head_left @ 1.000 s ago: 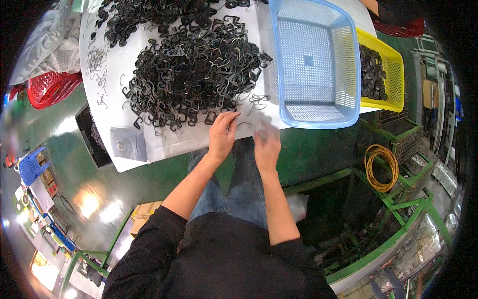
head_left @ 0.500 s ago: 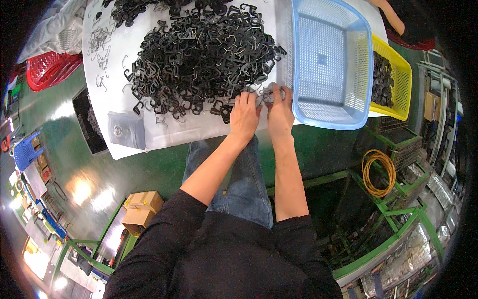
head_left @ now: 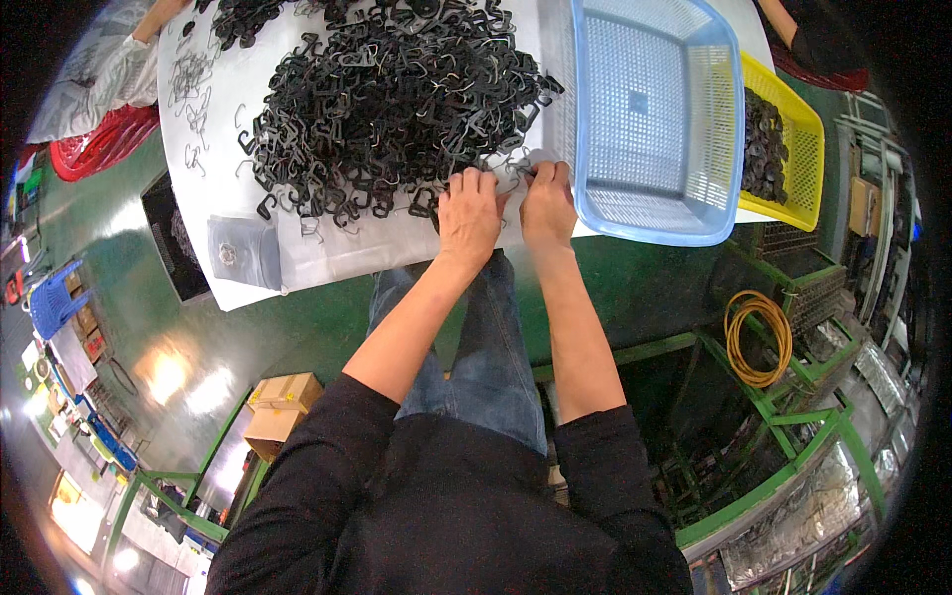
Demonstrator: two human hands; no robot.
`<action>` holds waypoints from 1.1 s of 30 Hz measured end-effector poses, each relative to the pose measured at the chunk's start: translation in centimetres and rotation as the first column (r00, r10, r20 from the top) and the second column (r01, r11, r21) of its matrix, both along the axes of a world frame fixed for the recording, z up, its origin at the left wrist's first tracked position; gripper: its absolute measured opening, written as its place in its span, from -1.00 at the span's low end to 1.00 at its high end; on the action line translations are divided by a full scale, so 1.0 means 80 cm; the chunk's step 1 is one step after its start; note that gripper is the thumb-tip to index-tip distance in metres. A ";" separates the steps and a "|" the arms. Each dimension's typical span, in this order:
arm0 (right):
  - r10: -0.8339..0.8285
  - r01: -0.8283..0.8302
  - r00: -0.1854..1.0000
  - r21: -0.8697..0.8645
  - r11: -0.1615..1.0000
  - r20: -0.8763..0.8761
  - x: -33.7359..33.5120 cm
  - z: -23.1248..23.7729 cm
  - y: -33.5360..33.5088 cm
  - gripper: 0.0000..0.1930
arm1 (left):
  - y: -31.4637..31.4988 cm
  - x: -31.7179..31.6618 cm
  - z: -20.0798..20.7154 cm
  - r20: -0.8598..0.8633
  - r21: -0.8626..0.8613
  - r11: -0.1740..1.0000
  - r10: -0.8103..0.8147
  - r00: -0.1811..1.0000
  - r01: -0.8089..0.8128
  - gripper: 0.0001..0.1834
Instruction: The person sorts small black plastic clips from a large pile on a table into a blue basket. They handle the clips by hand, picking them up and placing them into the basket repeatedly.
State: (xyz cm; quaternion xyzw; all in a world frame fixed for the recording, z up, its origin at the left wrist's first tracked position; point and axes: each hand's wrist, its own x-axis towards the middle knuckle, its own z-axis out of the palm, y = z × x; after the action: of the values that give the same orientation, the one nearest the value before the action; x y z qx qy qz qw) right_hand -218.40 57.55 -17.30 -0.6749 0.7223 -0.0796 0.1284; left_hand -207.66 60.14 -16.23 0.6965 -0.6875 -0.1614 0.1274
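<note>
A heap of small black hook-shaped pieces [head_left: 377, 109] covers much of the white tabletop [head_left: 327, 253]. At the heap's near right edge rests my left hand [head_left: 469, 213], fingers bent and close together, their tips hidden against the pieces. Just to its right my right hand [head_left: 547, 206] is closed, its curled fingertips at a small dark bit too hidden to name. Thin wire-like hooks [head_left: 513, 171] lie between and beyond the two hands. The blue plastic basket [head_left: 654, 231] stands directly right of my right hand.
Behind the blue basket is a yellow basket [head_left: 808, 149] holding dark pieces. A clear plastic bag [head_left: 243, 253] lies at the table's near left corner, with loose wire hooks [head_left: 193, 89] farther up. Other people's arms show at both far corners. A green metal frame [head_left: 783, 421] stands lower right.
My hands have moved slightly apart, the left one toward the heap. The grey piece seen at my right fingertips is no longer plain. Another person's hand has appeared at the far left.
</note>
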 end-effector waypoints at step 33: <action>-0.175 0.149 0.972 0.168 0.975 0.156 0.020 0.033 -0.006 -0.85 | 0.009 0.050 0.003 -0.433 0.800 0.596 0.658 -0.616 0.073 -0.76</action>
State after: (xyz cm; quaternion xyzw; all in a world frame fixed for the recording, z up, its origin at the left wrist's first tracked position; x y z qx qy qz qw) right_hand -216.83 57.05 -14.67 -0.5922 0.7655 -0.0907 0.2348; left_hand -203.64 60.87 -16.01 0.4271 0.1524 -0.7304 0.5107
